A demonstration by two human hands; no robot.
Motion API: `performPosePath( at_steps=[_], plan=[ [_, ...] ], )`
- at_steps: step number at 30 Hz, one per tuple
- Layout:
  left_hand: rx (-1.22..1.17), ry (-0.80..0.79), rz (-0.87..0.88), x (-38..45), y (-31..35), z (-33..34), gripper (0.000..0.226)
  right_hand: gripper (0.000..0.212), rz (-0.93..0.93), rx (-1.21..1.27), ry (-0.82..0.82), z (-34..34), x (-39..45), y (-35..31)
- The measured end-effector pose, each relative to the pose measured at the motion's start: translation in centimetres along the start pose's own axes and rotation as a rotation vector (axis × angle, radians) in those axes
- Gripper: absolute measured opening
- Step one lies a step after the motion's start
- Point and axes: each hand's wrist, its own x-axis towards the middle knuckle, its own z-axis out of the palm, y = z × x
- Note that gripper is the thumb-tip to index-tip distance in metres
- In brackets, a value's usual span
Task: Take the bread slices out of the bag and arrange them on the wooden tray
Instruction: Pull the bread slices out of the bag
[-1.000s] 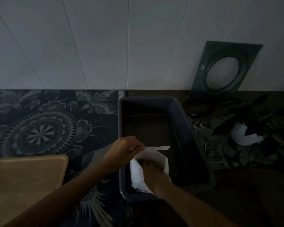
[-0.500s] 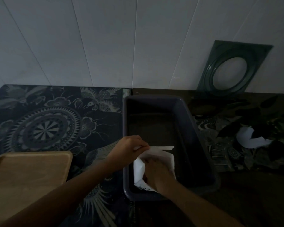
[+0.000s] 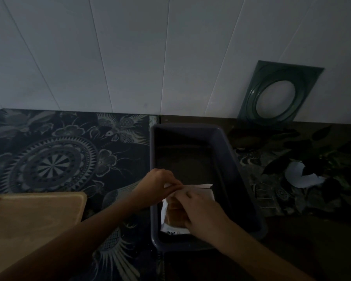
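A white bread bag [image 3: 206, 189] lies in the near end of a dark plastic tub [image 3: 227, 151]. My left hand [image 3: 157, 184] pinches the bag's open upper edge. My right hand [image 3: 203, 212] grips brown bread slices [image 3: 173, 214] at the bag's mouth, partly out of the bag. The wooden tray [image 3: 34, 216] sits to the near left and is bare in view. The scene is dim, so how many slices I hold is unclear.
A patterned dark cloth [image 3: 55, 159] covers the table on the left. A green frame with a round opening [image 3: 278, 96] leans on the white wall. Dark leaves and a white scrap [image 3: 300, 176] lie to the right of the tub.
My right hand has drawn back out of the bag and now holds bread slices at its opening. My left hand keeps its pinch on the bag's edge.
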Motion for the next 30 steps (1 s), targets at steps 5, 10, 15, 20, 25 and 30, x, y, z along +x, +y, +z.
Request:
performPosePath(
  at_steps=[5,10,15,20,25,30],
  plan=[
    [-0.026,-0.032,-0.039,0.3,0.0,-0.4,0.015,0.066,0.008,0.04,0.034,-1.7,-1.6,-0.1],
    [-0.048,-0.102,-0.069,0.5,0.0,-0.5,0.014,0.061,-0.002,0.043,0.064,-4.4,-3.2,-0.3],
    [-0.073,-0.186,-0.058,0.7,0.1,-1.0,0.012,0.06,0.01,0.081,0.061,-7.3,-5.0,-0.6],
    [-0.067,-0.271,-0.045,0.8,0.3,-1.7,0.014,0.071,0.023,0.142,0.094,-9.2,-6.6,-0.8],
    [-0.076,-0.238,-0.04,-0.1,0.6,-3.2,0.018,0.06,0.038,0.114,0.155,-10.2,-7.8,-1.2],
    [-0.121,-0.251,-0.023,-2.0,1.3,-5.3,0.032,0.052,0.014,0.184,0.25,-11.8,-8.9,-1.7]
  ],
)
